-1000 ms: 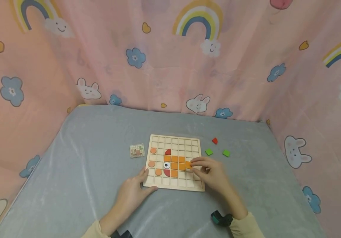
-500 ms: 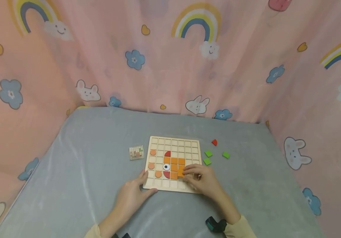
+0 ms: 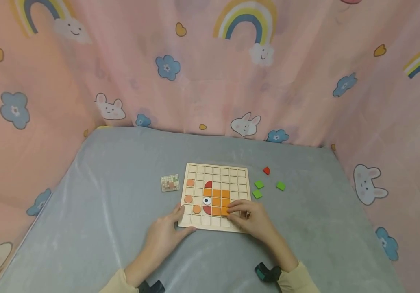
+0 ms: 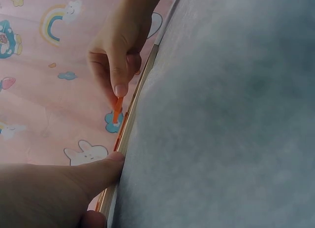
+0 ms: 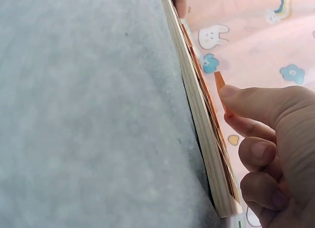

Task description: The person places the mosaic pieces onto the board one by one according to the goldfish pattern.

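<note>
A wooden grid board (image 3: 192,223) lies in the middle of the table. My left hand (image 3: 164,234) holds its near left corner, thumb along the front edge and fingers at the left edge. My right hand (image 3: 251,217) pinches an orange square tile (image 5: 220,85) between thumb and forefinger, over the lower right of the orange block. In the right wrist view the tile is tilted above the board's surface. On the board sit several orange tiles (image 3: 216,193), a round eye piece (image 3: 207,200), dark red rounded pieces (image 3: 207,184) and light orange discs (image 3: 190,183).
Right of the board lie green square tiles (image 3: 281,186) and a red wedge piece (image 3: 266,171). A small pattern card (image 3: 170,183) lies to the left. Grey cloth (image 3: 129,162) covers the table, with a printed pink curtain (image 3: 202,97) around it.
My right hand has moved left and slightly nearer with the orange tile, from beside the orange block to its lower right. A green tile has come into view. My left hand stays at the corner.
</note>
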Tool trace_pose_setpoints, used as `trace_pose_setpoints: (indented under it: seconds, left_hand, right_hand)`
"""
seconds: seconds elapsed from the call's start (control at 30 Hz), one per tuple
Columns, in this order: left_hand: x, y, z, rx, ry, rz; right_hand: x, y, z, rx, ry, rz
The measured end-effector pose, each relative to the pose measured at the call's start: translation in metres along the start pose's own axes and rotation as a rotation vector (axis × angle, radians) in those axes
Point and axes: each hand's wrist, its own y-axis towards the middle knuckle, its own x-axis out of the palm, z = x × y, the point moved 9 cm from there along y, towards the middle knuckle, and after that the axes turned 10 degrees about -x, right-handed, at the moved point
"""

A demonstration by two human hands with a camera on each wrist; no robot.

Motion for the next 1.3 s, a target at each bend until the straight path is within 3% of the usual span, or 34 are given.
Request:
trace_pose_setpoints:
  seconds: [1.3]
  left_hand:
    - [-0.0014,-0.0011,0.0007,0.003,0.008,0.004]
  right_hand:
    - [0.0048,-0.0006,-0.0037,-0.069,-0.110,-0.030]
